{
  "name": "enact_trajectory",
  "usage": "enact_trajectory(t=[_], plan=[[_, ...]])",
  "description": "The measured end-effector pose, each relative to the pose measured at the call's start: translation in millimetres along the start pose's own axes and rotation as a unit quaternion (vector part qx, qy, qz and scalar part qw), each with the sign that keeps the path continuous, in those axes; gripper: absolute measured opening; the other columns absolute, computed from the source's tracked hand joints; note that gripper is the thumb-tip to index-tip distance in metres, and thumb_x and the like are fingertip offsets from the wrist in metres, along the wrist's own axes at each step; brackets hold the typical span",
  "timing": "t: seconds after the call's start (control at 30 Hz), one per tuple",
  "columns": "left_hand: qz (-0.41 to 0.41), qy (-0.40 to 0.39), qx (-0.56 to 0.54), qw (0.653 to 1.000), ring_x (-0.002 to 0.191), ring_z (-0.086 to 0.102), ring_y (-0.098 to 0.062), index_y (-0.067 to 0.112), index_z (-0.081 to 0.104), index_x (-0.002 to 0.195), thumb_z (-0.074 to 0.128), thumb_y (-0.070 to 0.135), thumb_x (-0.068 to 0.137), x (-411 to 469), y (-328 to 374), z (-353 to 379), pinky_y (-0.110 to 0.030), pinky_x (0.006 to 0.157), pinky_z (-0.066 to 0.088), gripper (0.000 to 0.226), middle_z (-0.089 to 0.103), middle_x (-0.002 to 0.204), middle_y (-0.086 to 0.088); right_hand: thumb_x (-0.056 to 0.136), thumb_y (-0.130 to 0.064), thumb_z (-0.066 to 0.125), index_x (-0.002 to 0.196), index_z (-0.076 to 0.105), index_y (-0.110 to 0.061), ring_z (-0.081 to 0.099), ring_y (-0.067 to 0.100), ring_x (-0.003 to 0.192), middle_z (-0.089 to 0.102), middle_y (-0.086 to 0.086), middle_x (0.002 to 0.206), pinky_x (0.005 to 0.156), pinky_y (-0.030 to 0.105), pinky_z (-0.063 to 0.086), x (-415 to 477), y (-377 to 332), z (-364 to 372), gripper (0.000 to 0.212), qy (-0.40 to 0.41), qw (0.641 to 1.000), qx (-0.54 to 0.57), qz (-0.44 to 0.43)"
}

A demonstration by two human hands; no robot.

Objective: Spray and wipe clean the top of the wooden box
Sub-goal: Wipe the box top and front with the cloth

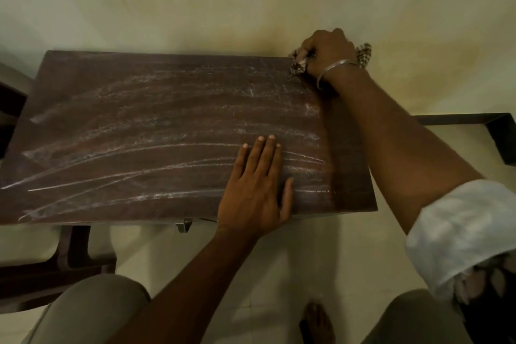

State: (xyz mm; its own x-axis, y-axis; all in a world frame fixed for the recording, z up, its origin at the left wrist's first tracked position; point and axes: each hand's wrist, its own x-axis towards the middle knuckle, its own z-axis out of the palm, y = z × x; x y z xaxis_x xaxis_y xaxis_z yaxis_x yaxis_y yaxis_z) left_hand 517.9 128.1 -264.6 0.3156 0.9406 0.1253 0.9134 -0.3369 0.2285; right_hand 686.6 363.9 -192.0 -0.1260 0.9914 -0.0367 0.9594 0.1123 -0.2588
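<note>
Head view: we are pressing our left hand flat, fingers straight, on the streaked wooden box at frame centre; our right hand is gripping a patterned cloth at its upper-right corner.

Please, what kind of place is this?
Probably a room in a home: a wooden box against a plain painted wall, a pale tiled floor, and dark wooden furniture beside it.
</note>
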Motion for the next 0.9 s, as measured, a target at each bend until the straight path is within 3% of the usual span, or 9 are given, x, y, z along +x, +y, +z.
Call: enact_trajectory(t=[0.1, 0.13, 0.27, 0.3, 0.43, 0.6, 0.67, 0.77, 0.9], plan=[[0.001, 0.005, -0.001, 1.0, 0.154, 0.023, -0.028, 0.002, 0.039, 0.153, 0.031, 0.045, 0.104, 0, 2, -1, -0.049, 0.126, 0.017, 0.065, 0.032, 0.162, -0.016, 0.077, -0.01, 0.072, 0.079, 0.077, -0.032, 0.066, 0.02, 0.09, 0.074, -0.003, 0.095, 0.085, 0.035, 0.057, 2, -1, -25, 0.022, -0.188, 0.982, 0.018, -0.011], [0.001, 0.006, -0.001, 1.0, 0.154, 0.024, -0.029, 0.002, 0.039, 0.152, 0.032, 0.044, 0.104, 0, 2, -1, -0.049, 0.126, 0.017, 0.064, 0.033, 0.162, -0.016, 0.077, -0.011, 0.073, 0.08, 0.077, -0.032, 0.066, 0.02, 0.091, 0.074, -0.003, 0.095, 0.085, 0.035, 0.056, 1, -4, -26, 0.021, -0.191, 0.981, 0.021, -0.008], [-0.001, 0.003, -0.004, 1.0, 0.154, 0.024, -0.028, 0.002, 0.04, 0.152, 0.031, 0.045, 0.104, 0, 2, -2, -0.049, 0.126, 0.018, 0.065, 0.033, 0.162, -0.016, 0.081, -0.006, 0.062, 0.084, 0.075, -0.03, 0.054, 0.029, 0.109, 0.068, -0.004, 0.1, 0.091, 0.045, 0.049, -13, -14, 3, 0.027, 0.034, 0.999, -0.02, 0.03], [-0.001, 0.002, -0.003, 1.0, 0.154, 0.024, -0.028, 0.002, 0.04, 0.152, 0.03, 0.045, 0.104, 0, 2, -2, -0.049, 0.125, 0.019, 0.065, 0.033, 0.162, -0.016, 0.081, -0.006, 0.063, 0.084, 0.075, -0.03, 0.056, 0.028, 0.107, 0.068, -0.005, 0.099, 0.09, 0.044, 0.05, -15, -12, 2, 0.027, 0.032, 0.999, -0.006, 0.035], [0.0, 0.01, -0.003, 1.0, 0.153, 0.025, -0.028, 0.002, 0.04, 0.152, 0.03, 0.045, 0.104, 0, 2, 1, -0.05, 0.124, 0.021, 0.066, 0.034, 0.161, -0.016, 0.079, -0.015, 0.066, 0.09, 0.079, -0.026, 0.066, 0.022, 0.091, 0.073, -0.003, 0.097, 0.083, 0.041, 0.058, -6, -13, -34, 0.02, -0.215, 0.976, -0.012, 0.023], [0.001, 0.019, -0.006, 1.0, 0.152, 0.027, -0.03, 0.001, 0.042, 0.15, 0.03, 0.045, 0.103, -1, 3, -2, -0.051, 0.123, 0.024, 0.066, 0.036, 0.16, -0.017, 0.081, -0.011, 0.064, 0.083, 0.075, -0.03, 0.054, 0.028, 0.11, 0.068, -0.005, 0.102, 0.092, 0.045, 0.048, -21, -16, 6, 0.022, 0.047, 0.998, -0.025, 0.039], [0.001, 0.02, -0.007, 1.0, 0.152, 0.027, -0.03, 0.001, 0.043, 0.15, 0.031, 0.045, 0.102, 0, 3, -1, -0.052, 0.123, 0.025, 0.066, 0.036, 0.16, -0.017, 0.079, -0.014, 0.066, 0.084, 0.077, -0.029, 0.061, 0.025, 0.101, 0.071, -0.004, 0.098, 0.087, 0.042, 0.053, -19, -8, 0, 0.019, 0.001, 0.999, 0.017, 0.031], [-0.001, 0.02, 0.004, 1.0, 0.153, 0.027, -0.029, 0.002, 0.042, 0.151, 0.032, 0.045, 0.102, 1, 2, 1, -0.052, 0.124, 0.023, 0.066, 0.035, 0.161, -0.017, 0.075, -0.019, 0.072, 0.087, 0.079, -0.026, 0.065, 0.019, 0.085, 0.073, -0.003, 0.089, 0.079, 0.032, 0.054, -10, -10, -23, 0.015, -0.188, 0.982, 0.022, 0.019], [0.001, 0.009, 0.007, 1.0, 0.153, 0.025, -0.029, 0.002, 0.041, 0.151, 0.03, 0.046, 0.102, 0, 2, 0, -0.052, 0.124, 0.022, 0.067, 0.034, 0.161, -0.016, 0.081, -0.012, 0.064, 0.084, 0.074, -0.031, 0.058, 0.026, 0.103, 0.07, -0.005, 0.102, 0.083, 0.04, 0.053, -33, -14, 3, 0.022, 0.021, 0.999, 0.028, 0.033]])
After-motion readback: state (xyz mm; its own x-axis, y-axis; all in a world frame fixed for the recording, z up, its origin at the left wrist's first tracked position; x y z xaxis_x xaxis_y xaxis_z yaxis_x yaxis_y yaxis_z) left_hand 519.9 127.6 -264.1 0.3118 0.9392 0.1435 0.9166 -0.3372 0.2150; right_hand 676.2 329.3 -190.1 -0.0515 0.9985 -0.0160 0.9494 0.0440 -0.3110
